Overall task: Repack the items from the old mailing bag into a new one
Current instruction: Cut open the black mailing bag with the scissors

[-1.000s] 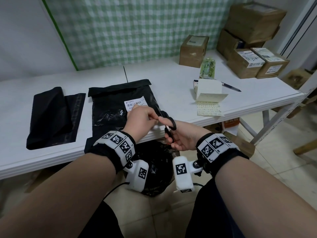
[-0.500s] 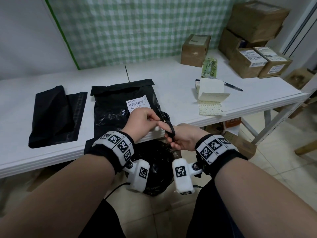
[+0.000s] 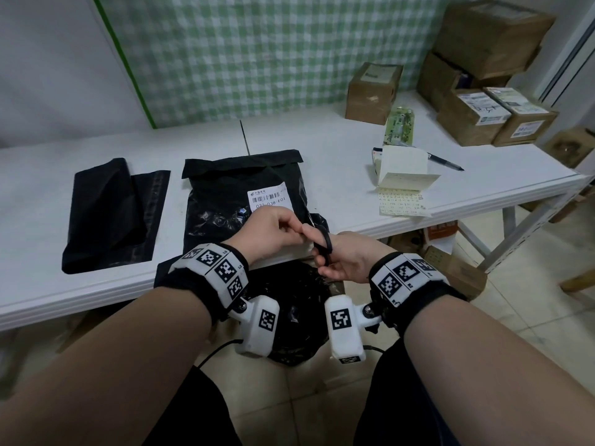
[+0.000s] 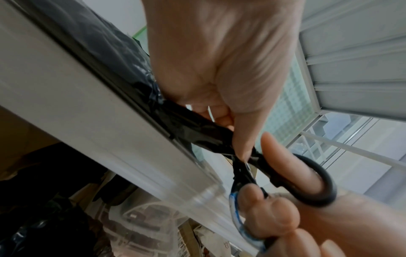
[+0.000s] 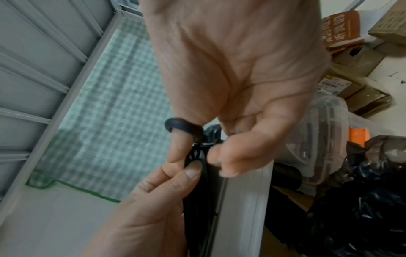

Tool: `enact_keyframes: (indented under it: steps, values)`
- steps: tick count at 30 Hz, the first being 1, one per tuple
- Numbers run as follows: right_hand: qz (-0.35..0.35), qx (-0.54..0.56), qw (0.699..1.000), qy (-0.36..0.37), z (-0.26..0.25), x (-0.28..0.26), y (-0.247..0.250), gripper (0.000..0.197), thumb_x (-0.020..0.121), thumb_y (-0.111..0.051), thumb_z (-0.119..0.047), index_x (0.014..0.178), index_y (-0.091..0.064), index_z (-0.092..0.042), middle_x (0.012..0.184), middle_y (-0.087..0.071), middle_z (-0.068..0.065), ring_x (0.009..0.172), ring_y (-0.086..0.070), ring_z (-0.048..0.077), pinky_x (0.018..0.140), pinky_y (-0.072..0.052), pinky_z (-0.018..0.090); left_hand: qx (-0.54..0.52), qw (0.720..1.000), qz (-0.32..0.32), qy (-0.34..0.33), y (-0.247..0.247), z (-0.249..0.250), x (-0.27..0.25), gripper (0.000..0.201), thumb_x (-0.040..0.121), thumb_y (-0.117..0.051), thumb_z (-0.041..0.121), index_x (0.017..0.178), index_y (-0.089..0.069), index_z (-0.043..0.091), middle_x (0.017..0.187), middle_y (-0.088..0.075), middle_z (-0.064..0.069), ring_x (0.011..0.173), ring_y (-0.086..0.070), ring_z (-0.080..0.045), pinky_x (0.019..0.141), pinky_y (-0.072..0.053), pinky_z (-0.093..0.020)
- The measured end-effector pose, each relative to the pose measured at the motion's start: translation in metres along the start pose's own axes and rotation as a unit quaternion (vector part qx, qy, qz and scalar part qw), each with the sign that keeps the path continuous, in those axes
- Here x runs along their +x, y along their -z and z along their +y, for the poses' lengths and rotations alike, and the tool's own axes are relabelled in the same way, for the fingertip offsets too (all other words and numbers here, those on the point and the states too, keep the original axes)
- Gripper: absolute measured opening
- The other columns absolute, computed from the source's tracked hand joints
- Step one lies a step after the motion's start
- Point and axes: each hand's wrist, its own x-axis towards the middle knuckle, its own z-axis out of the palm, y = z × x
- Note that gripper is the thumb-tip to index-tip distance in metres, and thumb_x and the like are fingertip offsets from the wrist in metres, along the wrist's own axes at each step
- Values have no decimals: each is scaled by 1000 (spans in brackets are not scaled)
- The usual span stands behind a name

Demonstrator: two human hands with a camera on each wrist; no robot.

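Observation:
The old black mailing bag (image 3: 238,194) with a white barcode label (image 3: 266,198) lies on the white table (image 3: 322,149), its near end hanging over the front edge. My left hand (image 3: 273,231) pinches that near edge of the bag (image 4: 197,128) between thumb and fingers. My right hand (image 3: 341,259) holds black-handled scissors (image 3: 323,243), thumb through one loop (image 4: 316,180), fingers in the other; the blades reach into the bag's edge beside the left fingers. A new black mailing bag (image 3: 112,214) lies flat to the left.
Cardboard boxes (image 3: 483,91) are stacked at the table's back right, with a smaller box (image 3: 373,91) nearer the middle. A folded paper pad (image 3: 402,175) and a pen (image 3: 444,160) lie right of the bag. A black bin bag (image 3: 299,317) sits under the table edge.
Both hands have stayed at the bag's near edge; the scissors' loops have drawn closer together and the right hand has shifted slightly toward the left hand.

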Motion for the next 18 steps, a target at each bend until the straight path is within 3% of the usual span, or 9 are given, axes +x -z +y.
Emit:
enact_keyframes:
  steps: [1,3,5,7,8,10,12,14,18]
  values:
    - [-6,3,1000,0,0,0,1,45,84,-51,-61,71,-50,-18,60,-46,-3,49,-50,7,43,-45,9,1,1000,4,-2,1,0,1,21,70,-77,7,76,-64,22,72,-57,6,54,-48,7,62,-39,-15]
    - [-21,11,1000,1,-1,-1,4,45,84,-50,-63,72,-51,-19,60,-47,-4,46,-53,6,47,-47,11,62,998,26,-5,2,-3,3,47,62,-82,23,103,-60,27,96,-54,7,86,-51,5,81,-39,-22]
    - [-32,18,999,-1,-3,-3,6,45,85,-48,-63,72,-51,-20,59,-47,-5,46,-53,6,49,-47,11,190,981,20,21,2,-2,6,89,53,-81,43,132,-41,36,128,-40,2,121,-37,-15,104,-32,-35]
    - [-36,20,999,-2,-4,-5,6,45,85,-47,-63,71,-50,-20,59,-46,-6,48,-52,6,48,-47,11,299,953,9,47,0,2,8,105,55,-78,47,144,-23,36,143,-28,3,132,-25,-23,112,-22,-46]
    - [-36,18,999,-3,-5,-5,7,46,85,-47,-64,71,-50,-20,58,-47,-6,48,-52,6,48,-47,11,332,942,14,50,-2,3,10,103,58,-76,45,145,-21,34,145,-27,3,135,-23,-25,113,-18,-49]
    - [-36,16,999,-5,-6,-6,7,46,84,-49,-64,71,-50,-20,58,-47,-5,49,-53,7,49,-48,11,369,927,58,40,-5,6,13,82,66,-71,35,139,-34,31,141,-38,2,133,-28,-26,114,-15,-49]
    - [-42,16,999,-11,-7,-6,6,46,84,-49,-64,72,-50,-19,60,-47,-5,48,-54,7,48,-49,12,397,912,107,11,-8,8,15,51,73,-64,26,122,-54,31,126,-55,0,125,-39,-26,110,-19,-45]
    - [-51,17,998,-16,-8,-6,5,47,84,-48,-65,73,-49,-19,60,-47,-4,46,-55,6,47,-51,13,417,900,128,-11,-8,11,17,31,78,-59,23,108,-64,29,112,-65,0,117,-47,-25,106,-24,-40]
    - [-70,25,997,-27,-9,-6,6,53,81,-48,-69,83,-49,-16,67,-48,-1,55,-59,11,55,-57,21,397,909,121,-33,-7,9,20,35,80,-55,13,109,-67,27,109,-68,-1,111,-55,-25,97,-33,-38]
